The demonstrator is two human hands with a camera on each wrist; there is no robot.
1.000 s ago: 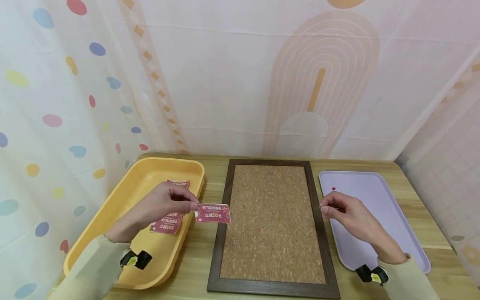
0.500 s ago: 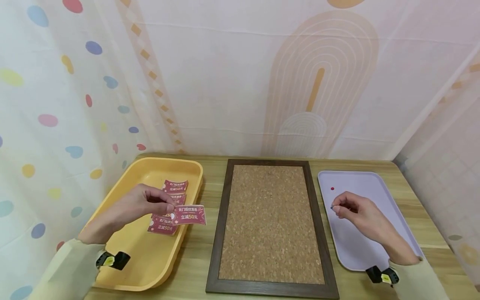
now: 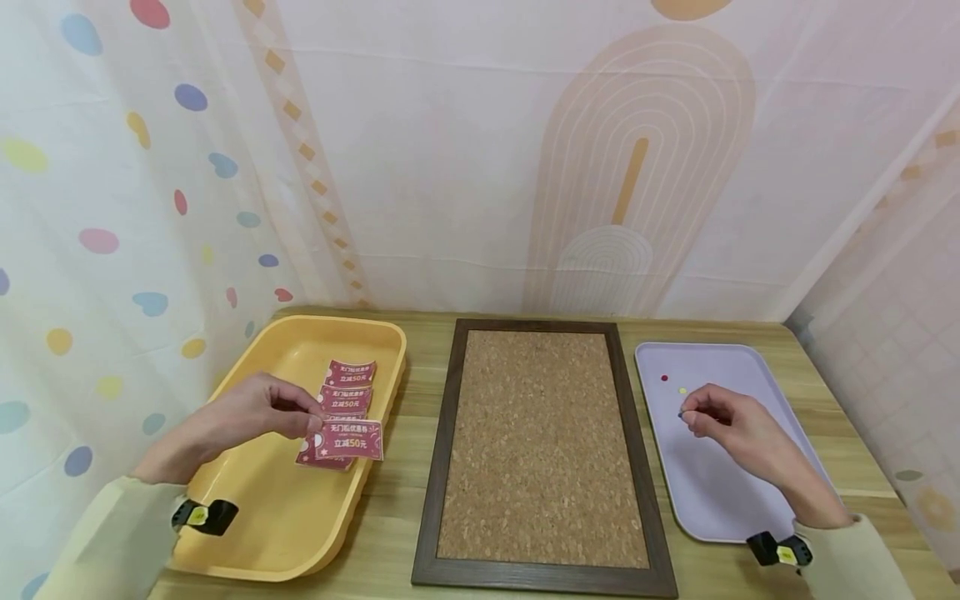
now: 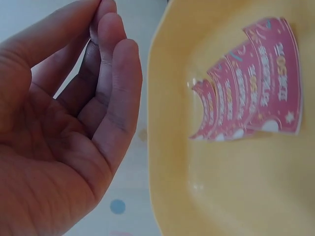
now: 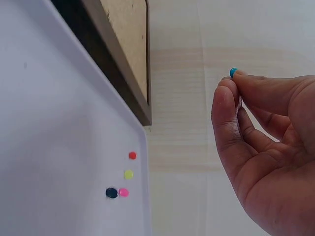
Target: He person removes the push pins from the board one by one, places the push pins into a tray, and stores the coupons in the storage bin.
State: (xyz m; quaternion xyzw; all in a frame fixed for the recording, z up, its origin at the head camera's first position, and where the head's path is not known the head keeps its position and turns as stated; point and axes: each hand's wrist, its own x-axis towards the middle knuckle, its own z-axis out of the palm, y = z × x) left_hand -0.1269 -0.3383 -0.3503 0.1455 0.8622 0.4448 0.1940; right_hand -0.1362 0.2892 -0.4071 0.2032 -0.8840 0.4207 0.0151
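Observation:
My left hand (image 3: 258, 412) pinches a red coupon (image 3: 352, 442) by its left edge, above the right side of the yellow tray (image 3: 277, 508). More red coupons (image 4: 275, 78) lie overlapping in that tray, partly covered by the held one in the head view. Over the purple tray (image 3: 738, 362), my right hand (image 3: 738, 429) holds a small blue thumbtack (image 5: 233, 72) between thumb and fingertips. Down in the purple tray are several round-headed thumbtacks, among them a red one (image 5: 132, 155), a yellow one (image 5: 128, 174), a pink one (image 5: 123, 192) and a dark one (image 5: 111, 192).
A corkboard (image 3: 543, 450) with a dark brown frame lies between the two trays on the wooden table (image 3: 397, 500). Behind the table hangs a patterned curtain (image 3: 435, 167), which also runs along the left side.
My left hand has drawn the coupon left, from the corkboard's frame back over the yellow tray. Moving right, my right hand has carried the blue thumbtack over the purple tray; a yellow thumbtack now shows.

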